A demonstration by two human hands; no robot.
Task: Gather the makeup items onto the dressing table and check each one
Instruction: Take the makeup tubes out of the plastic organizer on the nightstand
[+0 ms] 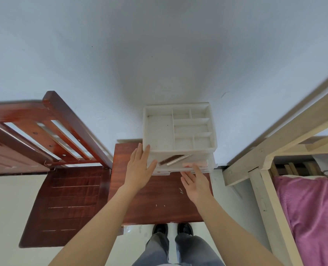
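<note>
Diagonally in the drawer, silver makeup tube, front-left to back-right.

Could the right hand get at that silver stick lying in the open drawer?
Probably yes. The drawer is pulled out, the silver stick lies uncovered in it, and the right hand has its fingertips at the drawer's front edge, close beside the stick. Nothing sits between them.

One view only, worn on the head. It looks steeply down and forward, wide-angle, close over the surface at lower centre. The wall it faces fills the upper half, and the person's own shoes show near the bottom edge.
</note>
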